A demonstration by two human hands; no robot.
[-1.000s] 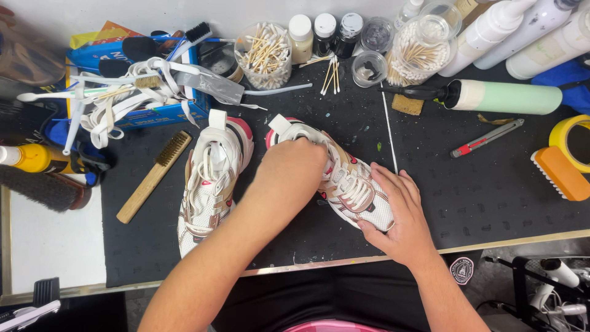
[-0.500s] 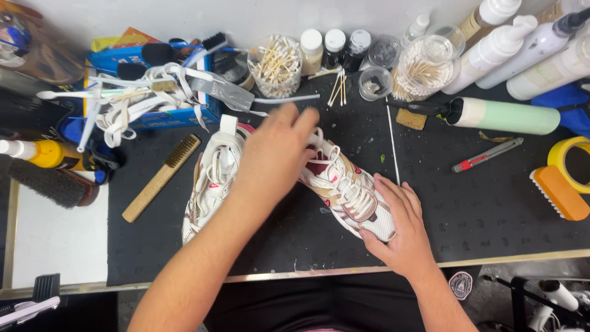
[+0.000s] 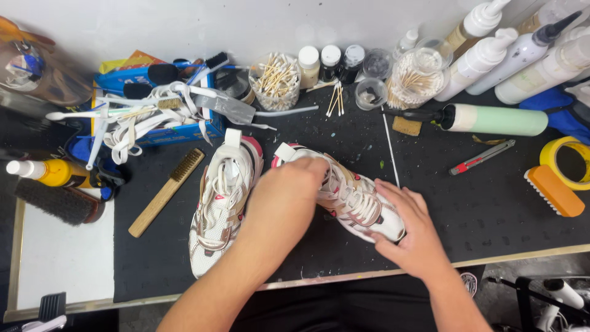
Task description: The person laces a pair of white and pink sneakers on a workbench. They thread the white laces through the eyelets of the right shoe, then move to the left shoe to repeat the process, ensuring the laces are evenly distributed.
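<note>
Two white sneakers with beige and pink trim lie on a black mat [image 3: 479,209]. The left sneaker [image 3: 221,203] lies untouched, toe toward me. The right sneaker [image 3: 350,193] lies slanted, heel tab toward the back. My left hand [image 3: 289,190] rests over its heel and tongue area, fingers curled onto it. My right hand [image 3: 412,224] cups the toe end from the right and below, fingers spread over the laces. Part of the right sneaker is hidden under both hands.
A wooden brush [image 3: 166,190] lies left of the sneakers. Behind stand a cup of cotton swabs [image 3: 276,80], small jars [image 3: 332,61], squeeze bottles [image 3: 491,49] and a green-white bottle [image 3: 491,120]. A red cutter [image 3: 482,158], orange brush [image 3: 553,190], yellow tape roll [image 3: 568,160] lie right. Blue box with laces [image 3: 153,117].
My left hand reached toward the back over the sneaker's heel, then drew back and settled on the heel and tongue. My right hand stayed on the toe end.
</note>
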